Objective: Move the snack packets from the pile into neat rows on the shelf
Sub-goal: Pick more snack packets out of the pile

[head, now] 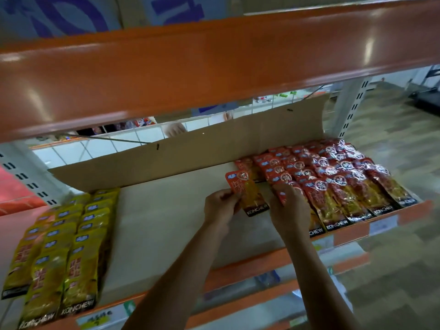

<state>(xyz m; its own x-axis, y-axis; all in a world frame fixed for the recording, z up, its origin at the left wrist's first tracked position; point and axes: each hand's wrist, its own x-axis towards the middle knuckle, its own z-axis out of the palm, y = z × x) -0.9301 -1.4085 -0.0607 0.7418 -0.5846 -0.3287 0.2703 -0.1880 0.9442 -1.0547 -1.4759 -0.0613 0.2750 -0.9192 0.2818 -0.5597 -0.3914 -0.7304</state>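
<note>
My left hand [220, 206] grips a red and orange snack packet [247, 194] by its left edge, just above the pale shelf board [166, 222]. My right hand [289, 210] rests on the leftmost packet of the red rows [333, 182], fingers closed over its top end. Those red packets lie in overlapping rows across the right part of the shelf. Rows of yellow snack packets [62, 253] fill the left end. No loose pile is in view.
A brown cardboard sheet [214, 148] stands along the back of the shelf. An orange shelf beam [214, 67] hangs low overhead. The orange front rail [238, 275] carries price labels. A white upright post [350, 108] stands at the right; floor lies beyond it.
</note>
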